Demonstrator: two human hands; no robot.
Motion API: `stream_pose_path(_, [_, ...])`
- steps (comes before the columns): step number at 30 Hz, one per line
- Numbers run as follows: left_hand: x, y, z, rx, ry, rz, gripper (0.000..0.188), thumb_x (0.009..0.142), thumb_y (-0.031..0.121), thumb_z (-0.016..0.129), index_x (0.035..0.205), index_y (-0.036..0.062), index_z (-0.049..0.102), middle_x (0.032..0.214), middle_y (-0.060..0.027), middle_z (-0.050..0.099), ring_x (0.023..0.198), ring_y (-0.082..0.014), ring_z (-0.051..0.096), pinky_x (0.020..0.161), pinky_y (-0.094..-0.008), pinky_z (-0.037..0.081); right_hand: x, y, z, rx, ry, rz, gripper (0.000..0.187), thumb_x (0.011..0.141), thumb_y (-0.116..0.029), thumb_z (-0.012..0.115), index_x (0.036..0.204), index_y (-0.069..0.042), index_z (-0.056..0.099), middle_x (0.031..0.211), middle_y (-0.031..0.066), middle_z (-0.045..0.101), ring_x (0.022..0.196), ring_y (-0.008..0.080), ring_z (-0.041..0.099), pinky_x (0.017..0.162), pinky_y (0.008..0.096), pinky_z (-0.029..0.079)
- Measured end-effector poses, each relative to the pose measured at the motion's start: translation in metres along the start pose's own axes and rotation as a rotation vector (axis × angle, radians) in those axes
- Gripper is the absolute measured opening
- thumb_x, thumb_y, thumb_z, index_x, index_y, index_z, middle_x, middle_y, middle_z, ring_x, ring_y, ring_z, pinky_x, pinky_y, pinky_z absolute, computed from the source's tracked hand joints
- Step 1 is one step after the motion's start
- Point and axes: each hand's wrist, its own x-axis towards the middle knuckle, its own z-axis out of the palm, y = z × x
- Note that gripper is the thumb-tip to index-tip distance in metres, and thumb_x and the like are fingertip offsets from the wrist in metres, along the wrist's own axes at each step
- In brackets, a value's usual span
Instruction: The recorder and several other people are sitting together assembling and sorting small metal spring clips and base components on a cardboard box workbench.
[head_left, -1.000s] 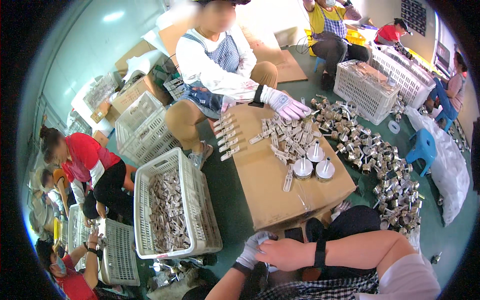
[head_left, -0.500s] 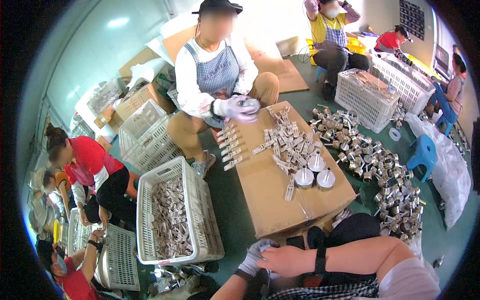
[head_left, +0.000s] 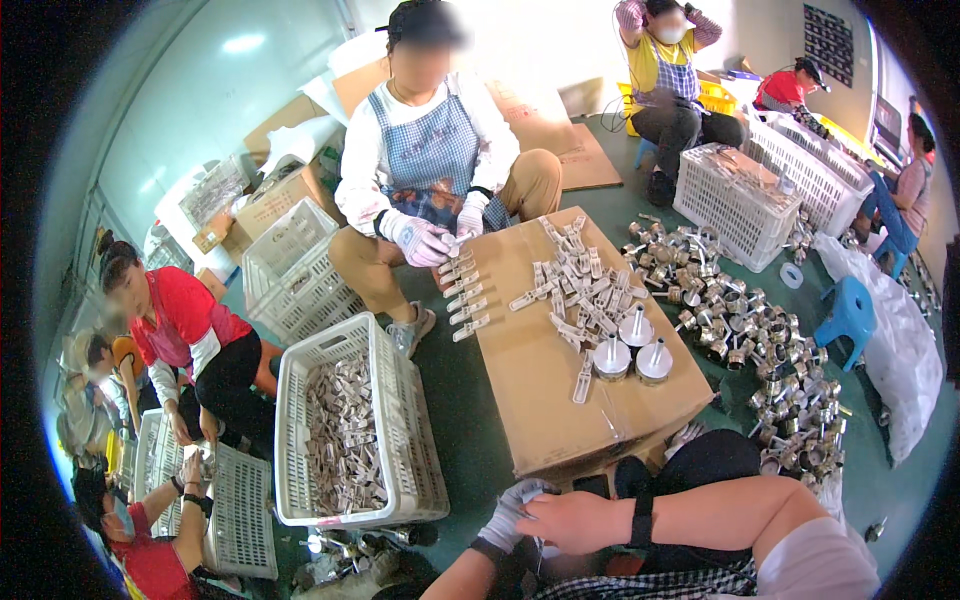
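- Looks, by judgement, like fitting or straightening the glove (head_left: 497, 529) on the left hand (head_left: 519, 508), rather than handling metal parts.
- Rests the left hand low over the lap, fingers loosely curled; sets the bare right hand (head_left: 575, 522) against its fingers, bent inward as if pinching.
- Cannot tell how tightly closed, nor make out any part gripped in or between, with both palms hidden.
- Would call, for any reach onto the cardboard box (head_left: 530, 400), for parting the hands and lifting over its near edge.
- Note the dark flat object (head_left: 592, 486) just beyond the right hand, low by that same edge.
- See three metal pieces with upright stems (head_left: 612, 362) toward the right side of the box top; find pale clips (head_left: 592, 290) heaped just behind, plus another clip beside the leftmost piece.
- Mind the row of clips (head_left: 467, 294) jutting past the left edge, close to the co-worker's gloved hands (head_left: 420, 240) at the far left corner.
- Allows most room over the near left part of the box top; narrows at left toward the white crate (head_left: 412, 440), at right toward the metal parts heaped on the floor (head_left: 765, 350).
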Motion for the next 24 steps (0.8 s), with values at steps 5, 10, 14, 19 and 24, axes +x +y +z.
stream_pose_path(5, [0.014,-0.013,-0.022,0.155,-0.095,-0.009,0.034,0.092,0.018,0.036,0.123,0.0070,0.048,0.111,-0.0132,0.058,0.106,-0.0279,0.055,0.088,-0.0418,0.047,0.001,-0.002,-0.002,0.000,-0.018,0.009,0.031,0.072,-0.011,0.060,0.100,-0.006,0.046,0.093,0.0146,0.050,0.093,0.0307,0.053,0.068,0.0374,0.051])
stream_pose_path(10, [0.022,-0.016,-0.015,0.115,-0.051,0.049,0.026,0.089,0.010,0.042,0.110,0.0020,0.055,0.101,-0.0150,0.062,0.093,-0.0274,0.060,0.082,-0.0396,0.050,-0.001,0.006,0.004,-0.025,-0.012,-0.007,0.034,0.071,-0.012,0.061,0.101,-0.006,0.046,0.094,0.0136,0.050,0.094,0.0298,0.052,0.069,0.0369,0.051])
stream_pose_path(14, [0.016,-0.009,-0.013,0.053,-0.124,0.028,0.026,0.087,0.007,0.045,0.110,0.0021,0.056,0.104,-0.0135,0.062,0.095,-0.0245,0.060,0.083,-0.0369,0.050,-0.002,0.003,0.001,-0.021,-0.063,0.015,0.034,0.072,-0.012,0.061,0.102,-0.005,0.046,0.096,0.0140,0.050,0.095,0.0295,0.052,0.072,0.0356,0.050])
stream_pose_path(19, [0.021,-0.020,-0.023,0.219,-0.201,0.126,0.030,0.090,0.014,0.041,0.117,0.0075,0.052,0.108,-0.0104,0.059,0.100,-0.0228,0.056,0.085,-0.0369,0.047,0.003,0.001,0.004,-0.037,-0.055,0.034,0.032,0.073,-0.010,0.060,0.102,-0.007,0.047,0.095,0.0130,0.050,0.095,0.0288,0.051,0.075,0.0345,0.049])
stream_pose_path(24, [0.028,-0.025,-0.028,0.188,-0.221,0.160,0.023,0.084,0.005,0.051,0.106,0.0042,0.058,0.100,-0.0083,0.063,0.090,-0.0181,0.060,0.078,-0.0314,0.050,-0.001,-0.004,-0.008,-0.005,-0.037,0.060,0.035,0.071,-0.008,0.060,0.104,-0.007,0.047,0.092,0.0118,0.050,0.095,0.0282,0.051,0.075,0.0342,0.048])
